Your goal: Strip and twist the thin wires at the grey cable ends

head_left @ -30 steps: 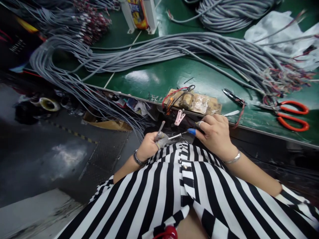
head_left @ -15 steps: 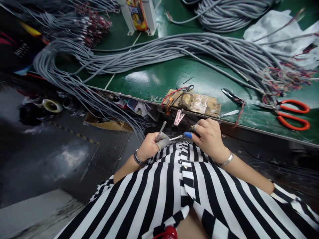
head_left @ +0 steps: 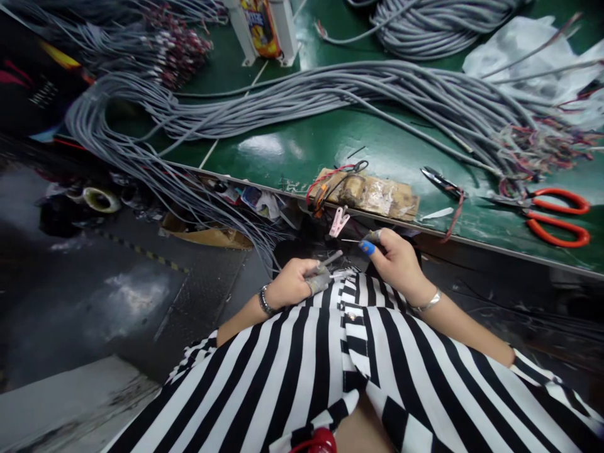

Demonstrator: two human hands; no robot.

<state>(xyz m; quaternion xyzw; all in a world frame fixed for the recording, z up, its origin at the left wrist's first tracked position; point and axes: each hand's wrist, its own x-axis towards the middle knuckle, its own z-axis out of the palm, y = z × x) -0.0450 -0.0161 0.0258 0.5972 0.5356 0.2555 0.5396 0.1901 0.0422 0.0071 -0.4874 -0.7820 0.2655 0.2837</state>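
My left hand (head_left: 299,281) is closed round a grey cable (head_left: 333,257), whose end sticks out past the thumb toward the right. Pale stripped strands (head_left: 338,274) show just beyond its grey-wrapped fingers, in front of the striped shirt. To the right, my right hand (head_left: 396,259) pinches a thin straight piece (head_left: 350,240) that points left; whether it is a wire or a slim tool I cannot tell. One fingertip there wears a blue cover (head_left: 367,247). A gap separates the two hands. Just above them, a pink clip (head_left: 338,221) hangs at the table edge.
Along the green table (head_left: 268,148) runs a long bundle of grey cables (head_left: 283,104), which drops over the edge at left. A taped block (head_left: 377,194), pliers (head_left: 438,179) and orange-handled scissors (head_left: 557,214) lie near the front edge. A cable coil (head_left: 443,28) lies behind.
My right hand has drawn slightly up and right, away from the strands, and a thin piece now shows at its fingertips. My left hand has shifted right, tilting the cable end rightward.
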